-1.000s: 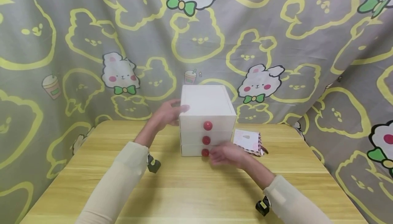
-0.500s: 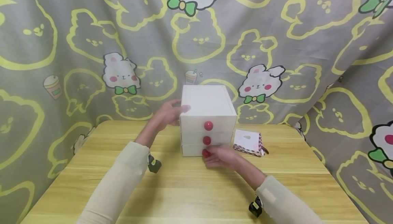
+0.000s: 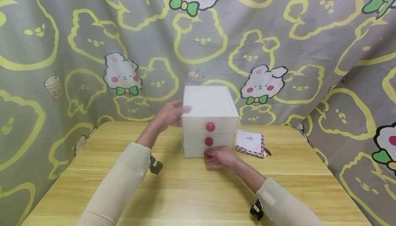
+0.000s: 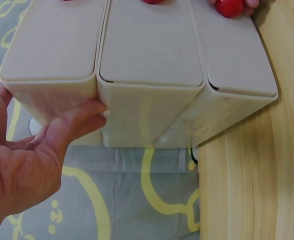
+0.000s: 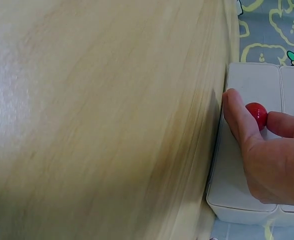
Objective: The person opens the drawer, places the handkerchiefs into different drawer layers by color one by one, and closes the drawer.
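Observation:
A white three-drawer box [image 3: 209, 102] stands on the table, each drawer front bearing a round red knob. All the drawers are pushed in. My left hand [image 3: 169, 114] braces the box's left side near the top, thumb over the upper edge; in the left wrist view its fairly straight fingers [image 4: 79, 120] lie flat against the side wall. Low at the front, my right hand [image 3: 223, 158] pinches the bottom drawer's red knob [image 5: 257, 115] between thumb and fingers. The middle knob [image 3: 208, 141] and top knob [image 3: 210, 126] are untouched.
Right of the box lies a folded cloth [image 3: 250, 142] with a checked edge and a small loop. The wooden table [image 3: 185, 191] reaches back to a grey patterned curtain [image 3: 148, 40], which hangs close behind the box.
My right hand has moved left to the bottom knob, and its thumb and fingers have closed on it. My left hand stays against the box, and the drawers have not moved.

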Demonstrator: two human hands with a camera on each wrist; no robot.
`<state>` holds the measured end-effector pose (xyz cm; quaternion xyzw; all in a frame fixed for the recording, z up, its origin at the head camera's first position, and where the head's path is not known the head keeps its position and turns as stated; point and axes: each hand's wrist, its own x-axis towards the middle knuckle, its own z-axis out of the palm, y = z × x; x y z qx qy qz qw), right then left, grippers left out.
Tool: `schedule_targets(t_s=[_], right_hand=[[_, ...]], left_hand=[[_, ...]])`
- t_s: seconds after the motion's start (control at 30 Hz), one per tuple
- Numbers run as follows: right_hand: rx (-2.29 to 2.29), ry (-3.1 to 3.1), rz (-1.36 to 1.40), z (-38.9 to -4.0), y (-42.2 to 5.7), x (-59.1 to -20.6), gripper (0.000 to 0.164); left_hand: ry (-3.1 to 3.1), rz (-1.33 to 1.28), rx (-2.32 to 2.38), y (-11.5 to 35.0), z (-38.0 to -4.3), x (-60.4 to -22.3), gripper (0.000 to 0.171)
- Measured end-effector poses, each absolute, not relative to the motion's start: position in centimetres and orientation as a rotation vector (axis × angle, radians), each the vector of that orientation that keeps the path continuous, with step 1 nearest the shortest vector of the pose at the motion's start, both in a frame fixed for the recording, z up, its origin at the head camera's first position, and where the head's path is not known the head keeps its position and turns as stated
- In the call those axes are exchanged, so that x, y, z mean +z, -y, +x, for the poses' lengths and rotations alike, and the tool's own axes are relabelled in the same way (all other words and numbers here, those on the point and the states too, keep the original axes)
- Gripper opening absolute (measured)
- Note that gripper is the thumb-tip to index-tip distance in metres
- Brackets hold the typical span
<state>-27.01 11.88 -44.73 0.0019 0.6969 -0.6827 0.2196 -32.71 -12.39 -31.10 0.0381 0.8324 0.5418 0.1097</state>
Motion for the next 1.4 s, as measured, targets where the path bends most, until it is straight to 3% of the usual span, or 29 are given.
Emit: schedule_targets(t_s=[0.47, 1.4], right_hand=[[-1.800, -1.975, -0.057, -25.7, -12.3, -44.7, 0.035], [-1.742, -1.990, -0.087, -16.8, -12.5, -45.0, 0.037]], left_hand=[[-2.466, 0.138, 1.568, 12.5, -32.7, -31.1, 0.085], [-2.448, 0.146, 1.588, 12.5, -32.7, -31.2, 0.084]])
